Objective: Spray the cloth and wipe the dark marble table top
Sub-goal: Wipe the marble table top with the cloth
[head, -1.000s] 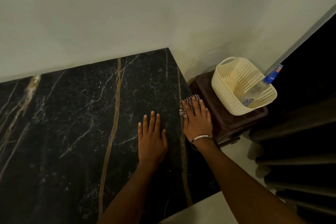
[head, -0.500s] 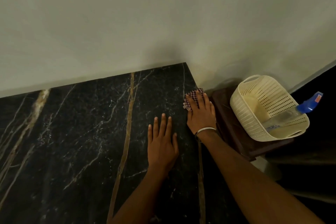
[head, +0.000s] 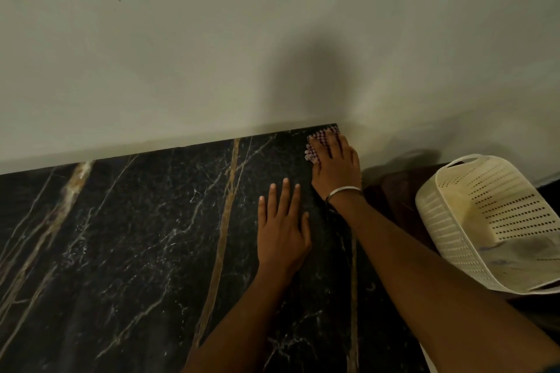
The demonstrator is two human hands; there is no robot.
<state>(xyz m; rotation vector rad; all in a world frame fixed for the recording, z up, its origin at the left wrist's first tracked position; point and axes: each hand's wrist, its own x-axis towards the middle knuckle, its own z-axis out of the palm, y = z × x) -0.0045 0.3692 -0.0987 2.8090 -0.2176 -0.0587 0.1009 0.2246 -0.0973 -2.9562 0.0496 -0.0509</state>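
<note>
The dark marble table top (head: 127,245), veined in gold and white, fills the lower left and runs to the wall. A small checked cloth (head: 318,142) lies at the table's far right corner against the wall. My right hand (head: 336,169) presses flat on the cloth with straight fingers and covers most of it. A metal bangle sits on that wrist. My left hand (head: 281,233) rests palm down on the marble just to the left, fingers spread, holding nothing. No spray bottle shows clearly in this frame.
A pale wall (head: 212,39) rises directly behind the table. To the right, lower than the table, a cream perforated basket (head: 460,218) stands on a dark brown stool (head: 391,194). The table's right edge runs under my right forearm.
My right hand has slid the cloth along the right edge away from me, up to the far corner by the wall. The left hand stayed flat on the marble. The view shifted forward.
</note>
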